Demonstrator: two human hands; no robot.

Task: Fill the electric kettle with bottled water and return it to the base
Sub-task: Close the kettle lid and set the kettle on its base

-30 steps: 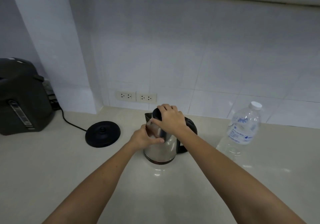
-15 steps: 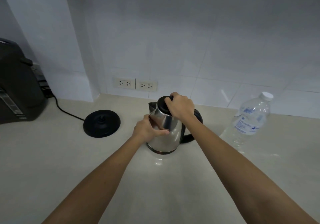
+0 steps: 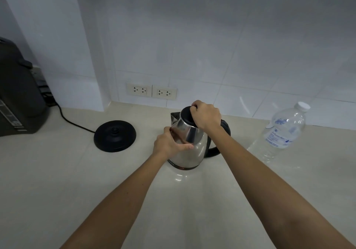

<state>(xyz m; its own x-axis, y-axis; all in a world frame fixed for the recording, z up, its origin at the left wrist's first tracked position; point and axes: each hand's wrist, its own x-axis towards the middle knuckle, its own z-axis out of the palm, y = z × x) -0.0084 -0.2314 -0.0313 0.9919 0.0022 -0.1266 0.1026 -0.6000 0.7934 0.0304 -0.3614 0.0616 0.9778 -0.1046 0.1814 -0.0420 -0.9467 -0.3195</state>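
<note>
Stainless steel under my palms — the electric kettle [image 3: 189, 148] stands on the pale worktop [image 3: 57, 181], off its base, with its spout towards the wall. From my head view, my left hand [image 3: 169, 144] is wrapped against the kettle's body on the near-left side, thumb laid across the metal, steadying it. My right hand [image 3: 207, 117] is closed over the black lid [image 3: 185, 116], fingers curled round its rim; the black handle [image 3: 221, 139] sticks out behind my right wrist. The lid looks to be seated yet, so I judge I am only at the step of getting it off.

The round black base [image 3: 115, 138] sits to the left of the kettle, apart from it, its cord [image 3: 71, 122] running back towards the dark appliance [image 3: 17, 98] at the left edge. The twin wall sockets [image 3: 151, 91] are behind, on the tiled wall. The water bottle [image 3: 283, 133] stands to the right, well apart from the kettle, white cap [image 3: 302, 106] on and untouched.

So little is done: the kettle is off the base and that is all. Left to do — free the lid, uncap the bottle, pour, close the lid, and set the kettle back on the base. Whether any water is already inside I cannot tell.
</note>
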